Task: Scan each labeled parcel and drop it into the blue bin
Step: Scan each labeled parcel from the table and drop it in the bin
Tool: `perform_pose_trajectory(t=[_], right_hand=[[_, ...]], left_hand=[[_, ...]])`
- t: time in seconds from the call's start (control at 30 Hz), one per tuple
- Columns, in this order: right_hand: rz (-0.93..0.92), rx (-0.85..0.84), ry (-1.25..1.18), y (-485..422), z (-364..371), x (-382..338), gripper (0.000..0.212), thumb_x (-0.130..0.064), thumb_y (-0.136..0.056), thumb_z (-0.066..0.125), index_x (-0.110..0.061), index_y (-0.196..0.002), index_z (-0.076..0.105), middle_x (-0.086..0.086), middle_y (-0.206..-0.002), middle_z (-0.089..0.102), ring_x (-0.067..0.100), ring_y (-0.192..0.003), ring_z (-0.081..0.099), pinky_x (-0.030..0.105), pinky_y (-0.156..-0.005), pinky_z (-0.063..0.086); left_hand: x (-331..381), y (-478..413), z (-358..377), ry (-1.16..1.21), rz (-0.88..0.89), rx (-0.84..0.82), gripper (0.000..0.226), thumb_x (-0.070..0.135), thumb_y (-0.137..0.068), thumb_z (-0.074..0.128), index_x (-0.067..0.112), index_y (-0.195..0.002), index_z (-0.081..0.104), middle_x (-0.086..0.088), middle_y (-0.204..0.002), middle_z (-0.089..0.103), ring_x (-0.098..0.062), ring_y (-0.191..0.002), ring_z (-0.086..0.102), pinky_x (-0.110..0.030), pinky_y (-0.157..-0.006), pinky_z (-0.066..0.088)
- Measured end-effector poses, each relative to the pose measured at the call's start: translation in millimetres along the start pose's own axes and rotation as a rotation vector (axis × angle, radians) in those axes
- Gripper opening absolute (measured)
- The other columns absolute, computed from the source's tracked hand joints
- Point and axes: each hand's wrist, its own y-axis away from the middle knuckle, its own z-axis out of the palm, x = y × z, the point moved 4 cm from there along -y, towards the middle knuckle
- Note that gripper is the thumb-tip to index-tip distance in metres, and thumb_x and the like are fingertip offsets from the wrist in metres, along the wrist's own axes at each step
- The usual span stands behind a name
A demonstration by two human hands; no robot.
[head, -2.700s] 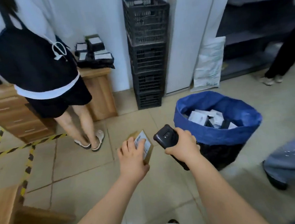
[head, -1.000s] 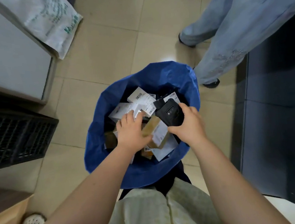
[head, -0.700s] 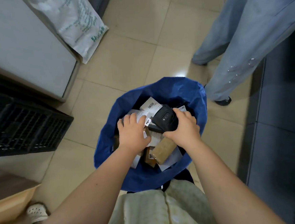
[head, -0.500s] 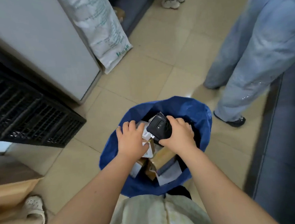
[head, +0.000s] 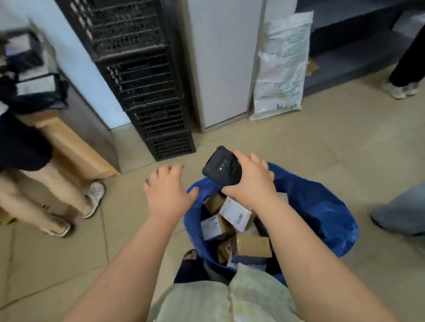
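The blue bin [head: 319,211] stands on the floor right in front of me, holding several small cardboard parcels [head: 236,213] with white labels. My right hand [head: 252,183] is over the bin's far rim, closed around the black handheld scanner [head: 220,166]. My left hand [head: 167,192] hovers at the bin's left rim with fingers spread and nothing in it. More labeled parcels [head: 35,84] in dark wrapping lie on a wooden desk [head: 64,137] at the far left.
A stack of black crates [head: 138,72] rises against the wall ahead. A white sack [head: 281,66] leans by dark shelving. One person [head: 15,161] stands at the desk on the left, another's legs [head: 423,210] are at the right, a third at the far right.
The parcel has left my left hand and lies in the bin. Both hands have risen from inside the bin to its rim, and my view has swung up toward the crates and desk.
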Motion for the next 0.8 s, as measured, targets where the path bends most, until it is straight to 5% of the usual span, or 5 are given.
perform_pose_trajectory(t=[0.4, 0.8], right_hand=[[-0.703, -0.290, 0.229, 91.2, 104.9, -188.9, 0.080, -0.030, -0.074, 0.075, -0.035, -0.143, 0.036, -0.003, -0.133, 0.042, 0.024, -0.124, 0.036, 0.043, -0.101, 0.030], [-1.233, -0.359, 0.323, 274.3, 216.3, -334.4, 0.082, -0.033, -0.078, 0.073, -0.037, -0.146, 0.028, -0.002, -0.139, 0.041, 0.027, -0.130, 0.034, 0.050, -0.107, 0.026]], left_hand=[[-216.2, 189.1, -78.7, 0.062, -0.809, 0.180, 0.064, 0.057, -0.078, 0.068, 0.036, -0.136, 0.052, -0.002, -0.141, 0.046, -0.031, -0.134, 0.033, -0.049, -0.109, 0.029], [-341.2, 411.5, -136.9, 0.089, -1.172, 0.397, 0.059, 0.057, -0.084, 0.063, 0.036, -0.137, 0.051, -0.003, -0.146, 0.043, -0.032, -0.139, 0.029, -0.053, -0.114, 0.026]])
